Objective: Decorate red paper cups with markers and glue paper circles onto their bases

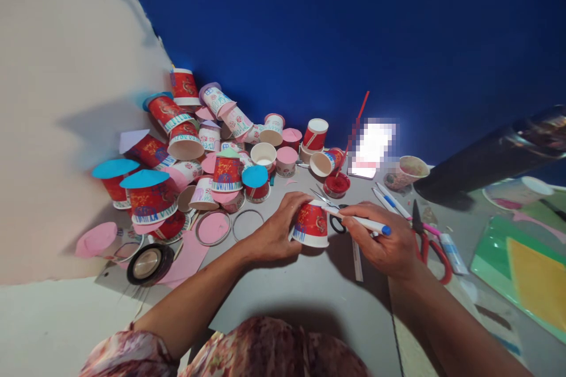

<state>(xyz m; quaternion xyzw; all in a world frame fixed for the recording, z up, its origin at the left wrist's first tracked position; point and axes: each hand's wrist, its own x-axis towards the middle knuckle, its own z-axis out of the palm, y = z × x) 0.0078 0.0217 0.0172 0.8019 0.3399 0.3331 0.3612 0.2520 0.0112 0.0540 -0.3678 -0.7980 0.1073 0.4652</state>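
Grey work surface (283,288) against a deep blue wall (354,29), heaped with decorated cups (186,147).
Your left hand (276,230) grips the upturned red paper cup (312,224); your right hand (389,244) pinches a white blue-capped pen (360,222) at its base.

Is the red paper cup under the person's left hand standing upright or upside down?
Upside down: the red paper cup has its wide white rim on the grey table, narrow base upward under the left hand.

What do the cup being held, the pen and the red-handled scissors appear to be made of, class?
Red cup, under the left hand: probably paper, matte printed wall, white rolled rim.
Pen, in the right hand: seemingly plastic, smooth white barrel, blue cap.
Red-handled scissors: dark blades, likely metal; glossy handles, probably plastic.
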